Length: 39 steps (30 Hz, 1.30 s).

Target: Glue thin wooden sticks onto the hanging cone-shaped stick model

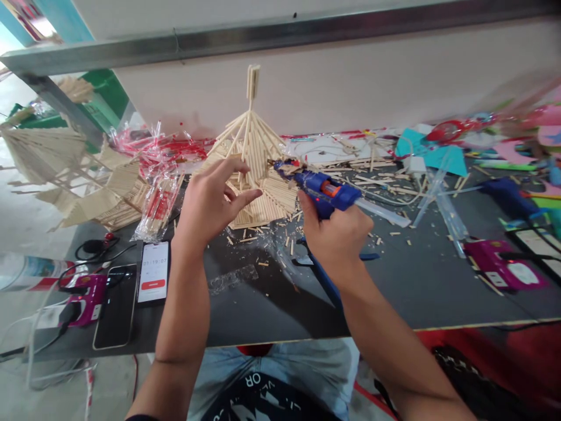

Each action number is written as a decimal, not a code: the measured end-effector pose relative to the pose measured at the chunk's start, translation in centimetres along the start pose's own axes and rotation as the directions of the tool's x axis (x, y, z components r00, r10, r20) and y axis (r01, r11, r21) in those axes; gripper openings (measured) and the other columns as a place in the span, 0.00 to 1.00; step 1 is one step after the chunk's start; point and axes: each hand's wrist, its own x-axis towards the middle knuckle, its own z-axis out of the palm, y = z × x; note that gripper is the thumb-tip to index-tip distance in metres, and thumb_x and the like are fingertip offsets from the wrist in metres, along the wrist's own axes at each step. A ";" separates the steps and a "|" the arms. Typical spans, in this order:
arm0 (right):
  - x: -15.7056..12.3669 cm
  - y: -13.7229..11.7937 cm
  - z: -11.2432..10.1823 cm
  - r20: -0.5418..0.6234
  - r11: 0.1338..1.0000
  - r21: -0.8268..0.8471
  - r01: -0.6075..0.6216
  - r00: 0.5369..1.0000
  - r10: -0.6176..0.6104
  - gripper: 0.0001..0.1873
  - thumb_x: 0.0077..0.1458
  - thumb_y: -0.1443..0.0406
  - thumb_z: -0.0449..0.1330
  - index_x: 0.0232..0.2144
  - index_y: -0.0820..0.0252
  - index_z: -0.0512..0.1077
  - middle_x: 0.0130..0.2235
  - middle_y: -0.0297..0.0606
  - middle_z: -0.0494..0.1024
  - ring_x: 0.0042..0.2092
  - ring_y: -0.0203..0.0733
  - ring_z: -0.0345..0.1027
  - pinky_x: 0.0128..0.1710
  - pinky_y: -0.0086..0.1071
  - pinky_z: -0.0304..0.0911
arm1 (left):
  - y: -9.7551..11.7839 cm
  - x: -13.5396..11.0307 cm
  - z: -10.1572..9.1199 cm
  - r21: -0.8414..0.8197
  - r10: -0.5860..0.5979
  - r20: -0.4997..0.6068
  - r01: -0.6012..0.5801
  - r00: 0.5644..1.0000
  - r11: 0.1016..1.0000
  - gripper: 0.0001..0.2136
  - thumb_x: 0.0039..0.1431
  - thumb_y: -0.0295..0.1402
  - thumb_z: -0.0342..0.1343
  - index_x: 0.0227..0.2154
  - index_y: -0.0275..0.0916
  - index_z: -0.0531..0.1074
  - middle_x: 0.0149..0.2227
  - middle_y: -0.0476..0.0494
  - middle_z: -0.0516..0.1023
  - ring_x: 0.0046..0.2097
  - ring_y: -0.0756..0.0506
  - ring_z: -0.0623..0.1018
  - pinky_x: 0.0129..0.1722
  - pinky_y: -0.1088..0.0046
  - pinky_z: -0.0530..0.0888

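Note:
A model built of thin wooden sticks stands on the dark table, with a fan-shaped roof and a tall stick post on top. My left hand is in front of its left side, fingers spread, with the fingertips touching the sticks. My right hand grips a blue hot-glue gun; its nozzle points left at the model's right side. A clear glue stick pokes out of the back of the gun.
Two phones and a purple device lie at the front left. Packets of sticks and other stick pieces sit left. Stick offcuts litter the table. A second glue gun, another purple device and coloured paper are right.

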 end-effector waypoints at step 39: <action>8.2 2.0 -0.7 0.194 0.906 0.368 -0.208 0.970 0.144 0.22 0.50 0.47 0.69 0.25 0.57 0.67 0.22 0.34 0.70 0.23 0.42 0.69 0.24 0.37 0.65 | 0.0 0.4 -0.2 -0.032 -0.094 0.032 0.095 0.995 0.995 0.16 0.55 0.41 0.69 0.44 0.43 0.74 0.46 0.49 0.81 0.26 0.55 0.76 0.30 0.75 0.75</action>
